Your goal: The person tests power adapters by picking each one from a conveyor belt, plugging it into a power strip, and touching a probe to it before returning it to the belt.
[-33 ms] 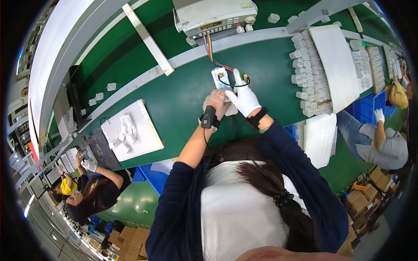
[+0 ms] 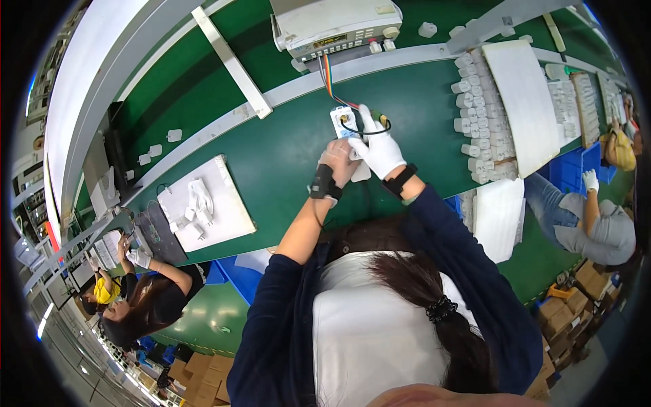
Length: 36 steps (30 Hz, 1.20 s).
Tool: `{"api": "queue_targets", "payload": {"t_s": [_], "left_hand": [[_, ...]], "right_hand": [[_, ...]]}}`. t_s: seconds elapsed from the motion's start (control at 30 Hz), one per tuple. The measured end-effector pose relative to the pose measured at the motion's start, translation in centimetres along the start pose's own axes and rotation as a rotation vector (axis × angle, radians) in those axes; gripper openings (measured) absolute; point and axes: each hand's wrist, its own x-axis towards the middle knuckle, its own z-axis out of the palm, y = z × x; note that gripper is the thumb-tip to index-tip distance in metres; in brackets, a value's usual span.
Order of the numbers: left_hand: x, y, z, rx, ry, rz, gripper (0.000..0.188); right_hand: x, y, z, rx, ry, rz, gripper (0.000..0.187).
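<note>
A white power strip lies on the green bench in front of me, below a bench instrument. My left hand, in a thin pale glove, is closed over its near part with bent fingers; what they grip is hidden. My right hand, in a white glove, lies against the strip's right side. Its thumb reaches toward the left fingers, and its index finger stretches away from me. A black cable loops from the strip to a green and yellow connector beside the right fingers.
A grey bench instrument stands behind, with coloured leads running down. Rows of white adapters sit at right beside a white board. At left, white adapters with cords lie on a pale board. Co-workers sit on both sides.
My left wrist has turned slightly, so the black device on it shows at a different angle. The left fingers have shifted a little; the right hand has barely moved.
</note>
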Motion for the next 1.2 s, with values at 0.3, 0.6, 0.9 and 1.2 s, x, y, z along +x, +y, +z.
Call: {"api": "queue_targets", "payload": {"t_s": [0.3,0.6,0.9,1.2], "left_hand": [[3.7,-4.7,0.6,-0.44,0.188,-0.236,0.051],[3.8,-5.6,2.0,-0.968,0.094,-0.393,0.044],[8.0,-9.2,-8.3,-0.863,0.469,-0.538,0.039],[15.5,-16.7,-10.5,0.529,0.231,-0.222,0.043]], "right_hand": [[5.5,0.3,1.0,-0.208,-0.083,-0.448,0.028],[1.6,-3.7,-2.0,0.714,-0.16,-0.143,0.014],[-1.7,1.5,-1.7,0.257,-0.216,-0.078,0.014],[-1.8,1.6,-1.7,-0.236,-0.169,-0.419,0.016]]}}
